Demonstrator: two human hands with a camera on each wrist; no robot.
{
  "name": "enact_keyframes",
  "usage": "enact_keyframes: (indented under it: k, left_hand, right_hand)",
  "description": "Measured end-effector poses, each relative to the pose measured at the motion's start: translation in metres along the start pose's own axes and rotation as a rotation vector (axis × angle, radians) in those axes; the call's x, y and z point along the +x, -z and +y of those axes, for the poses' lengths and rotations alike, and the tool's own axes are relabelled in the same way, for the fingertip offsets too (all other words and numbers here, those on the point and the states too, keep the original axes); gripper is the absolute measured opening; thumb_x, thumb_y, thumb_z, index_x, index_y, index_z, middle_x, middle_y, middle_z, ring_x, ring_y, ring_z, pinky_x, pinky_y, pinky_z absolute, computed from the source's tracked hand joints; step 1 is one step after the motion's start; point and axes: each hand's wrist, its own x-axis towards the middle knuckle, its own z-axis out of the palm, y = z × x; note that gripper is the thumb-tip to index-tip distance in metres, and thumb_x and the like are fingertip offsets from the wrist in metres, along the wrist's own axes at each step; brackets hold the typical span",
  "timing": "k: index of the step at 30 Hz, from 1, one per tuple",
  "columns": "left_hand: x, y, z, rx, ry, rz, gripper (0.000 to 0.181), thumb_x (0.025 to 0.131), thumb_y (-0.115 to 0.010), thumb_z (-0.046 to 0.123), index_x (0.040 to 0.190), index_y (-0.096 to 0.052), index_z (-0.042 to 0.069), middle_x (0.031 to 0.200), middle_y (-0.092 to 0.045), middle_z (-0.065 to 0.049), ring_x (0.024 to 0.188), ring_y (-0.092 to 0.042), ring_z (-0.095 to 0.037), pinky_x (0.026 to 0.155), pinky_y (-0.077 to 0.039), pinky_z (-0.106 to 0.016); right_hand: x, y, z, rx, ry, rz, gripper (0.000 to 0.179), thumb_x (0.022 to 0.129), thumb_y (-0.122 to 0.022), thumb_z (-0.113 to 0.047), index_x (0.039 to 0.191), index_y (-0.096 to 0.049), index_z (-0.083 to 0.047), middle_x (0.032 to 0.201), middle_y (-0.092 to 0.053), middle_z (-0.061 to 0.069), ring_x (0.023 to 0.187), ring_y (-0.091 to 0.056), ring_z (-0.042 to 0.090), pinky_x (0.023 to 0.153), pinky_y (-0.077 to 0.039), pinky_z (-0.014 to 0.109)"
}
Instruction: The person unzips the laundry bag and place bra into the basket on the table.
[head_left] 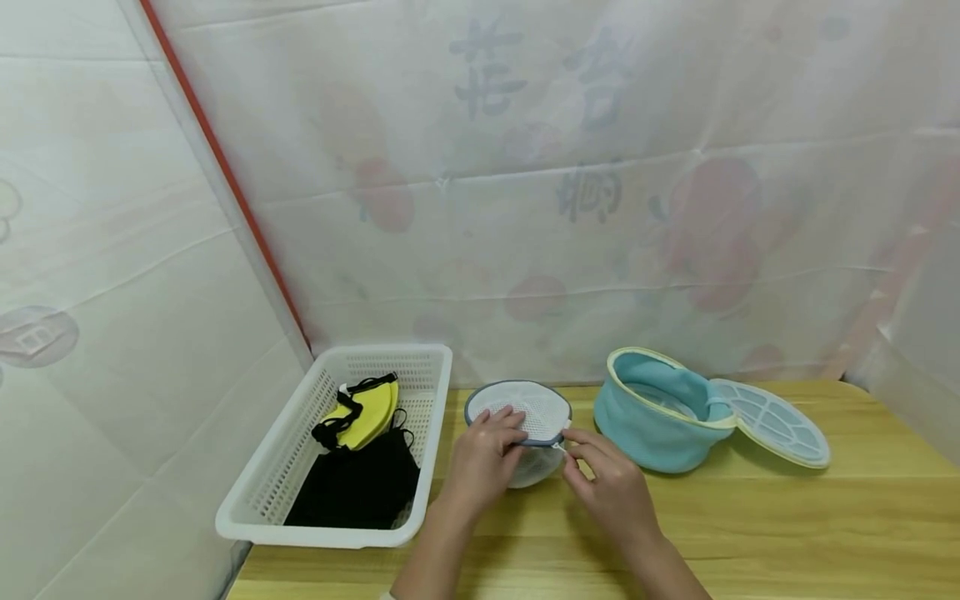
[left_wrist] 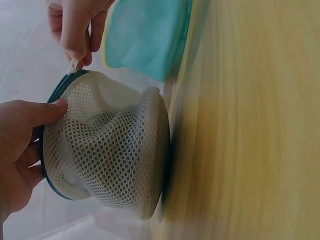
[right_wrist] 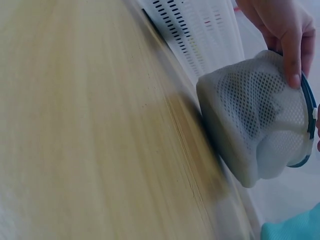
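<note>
A round white mesh laundry bag (head_left: pixel 534 468) with a blue zip rim stands on the table, its mesh lid lying over the top. My left hand (head_left: pixel 486 457) holds the near left of the rim, fingers on the lid and thumb against the mesh side, as the left wrist view also shows. At the rim's right side my right hand (head_left: pixel 611 483) pinches the small white zipper pull (left_wrist: pixel 74 65). In the right wrist view the mesh bag (right_wrist: pixel 255 110) bulges and creases; whether anything lies inside, I cannot tell.
A white perforated basket (head_left: pixel 247 508) on the left holds a black cloth item (head_left: pixel 360 487) and a yellow piece with black straps (head_left: pixel 371 421). Right of the bag sits a turquoise zip bag (head_left: pixel 652 442), its lid (head_left: pixel 780 421) folded open onto the wooden table (head_left: pixel 825 533). A printed curtain hangs behind.
</note>
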Motion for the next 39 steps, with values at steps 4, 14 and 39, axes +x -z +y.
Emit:
enact_keyframes:
  k: [4, 14, 39]
  left_hand:
    - [0.0, 0.002, -0.003, -0.023, 0.02, 0.001, 0.014, 0.079, -0.081, 0.011, 0.094, -0.079, 0.01, 0.119, -0.071, -0.001, 0.119, -0.064, -0.017, 0.109, -0.046, -0.041]
    - [0.001, 0.004, -0.004, -0.029, 0.03, -0.005, 0.014, 0.079, -0.081, 0.01, 0.093, -0.079, 0.01, 0.119, -0.071, -0.001, 0.119, -0.064, -0.017, 0.11, -0.045, -0.041]
    - [-0.001, -0.013, 0.014, 0.17, -0.181, 0.002, 0.016, 0.079, -0.082, 0.019, 0.096, -0.08, 0.018, 0.113, -0.074, 0.002, 0.114, -0.066, -0.014, 0.099, -0.054, -0.035]
  right_hand:
    - [0.0, 0.0, 0.002, -0.034, 0.003, 0.007, 0.012, 0.069, -0.074, 0.002, 0.073, -0.07, -0.008, 0.1, -0.075, 0.005, 0.087, -0.072, 0.02, 0.07, -0.059, 0.025]
    - [-0.002, 0.002, 0.007, -0.032, -0.076, -0.037, 0.005, 0.075, -0.068, -0.003, 0.072, -0.068, -0.008, 0.101, -0.075, 0.006, 0.089, -0.071, 0.021, 0.078, -0.054, 0.013]
    - [-0.004, -0.006, 0.004, -0.033, 0.15, -0.084, 0.036, 0.074, -0.08, -0.005, 0.109, -0.074, -0.001, 0.117, -0.071, 0.011, 0.104, -0.07, 0.027, 0.091, -0.055, 0.027]
